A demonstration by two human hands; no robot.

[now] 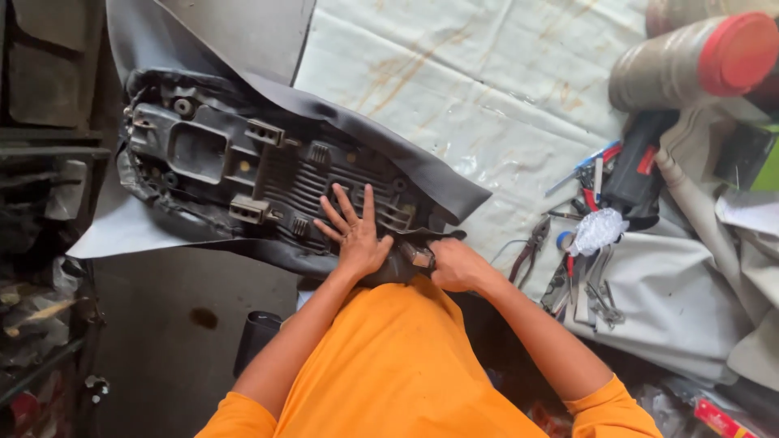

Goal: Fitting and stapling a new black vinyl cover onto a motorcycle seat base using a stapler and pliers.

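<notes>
Head view: upturned motorcycle seat base lies left of centre on black cover sheet. Left hand flat, fingers spread, pressing ribbed underside. Right hand at lower centre, grip closed on cover edge at seat rim. Pliers and small tools right of centre on white cloth.

A workbench covered by a stained white sheet, bearing an upturned black seat base, pliers and scattered hand tools.
</notes>
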